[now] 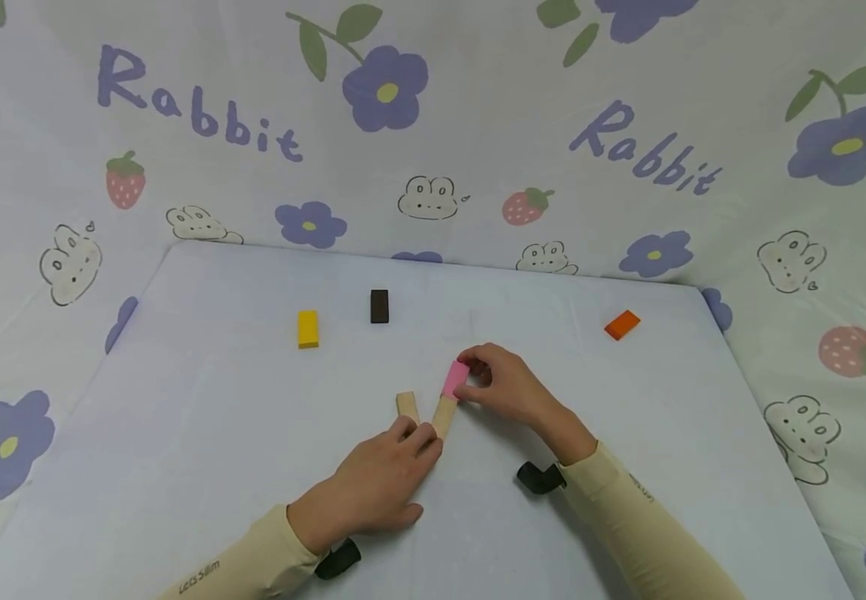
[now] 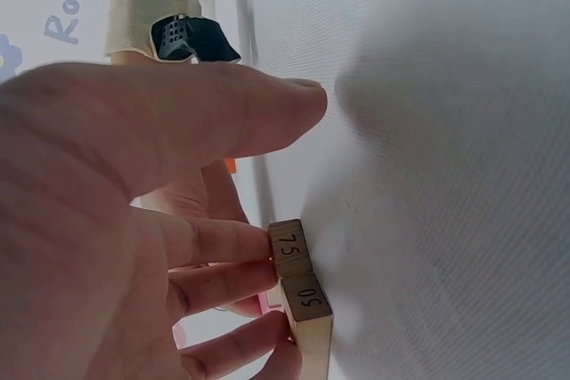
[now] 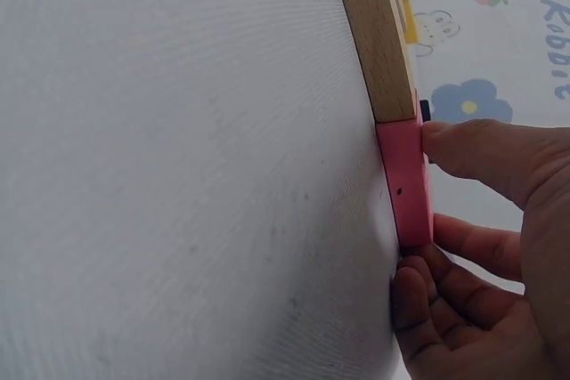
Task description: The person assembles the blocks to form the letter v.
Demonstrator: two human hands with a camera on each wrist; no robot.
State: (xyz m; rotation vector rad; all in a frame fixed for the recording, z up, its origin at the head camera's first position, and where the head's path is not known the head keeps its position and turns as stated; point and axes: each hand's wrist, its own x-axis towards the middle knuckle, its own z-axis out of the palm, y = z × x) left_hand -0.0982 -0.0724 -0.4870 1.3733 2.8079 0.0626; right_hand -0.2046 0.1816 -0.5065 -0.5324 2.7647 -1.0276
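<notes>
Two plain wooden blocks lie in a V on the white table in the head view, a left block (image 1: 407, 405) and a right block (image 1: 443, 413). A pink block (image 1: 455, 379) continues the line of the right one, end to end with it. My right hand (image 1: 506, 385) pinches the pink block between thumb and fingers at its far part. Over the near ends of the wooden blocks lies my left hand (image 1: 386, 479), its fingertips touching them and its thumb held apart. Numbers show on the block ends in the left wrist view, 75 and 50 (image 2: 306, 298).
Farther back on the table (image 1: 177, 375) lie a yellow block (image 1: 308, 329) and a dark block (image 1: 379, 306). An orange block (image 1: 623, 325) lies at the back right. Behind the table hangs a patterned cloth (image 1: 478, 125). A black device (image 1: 540, 477) sits at the right wrist.
</notes>
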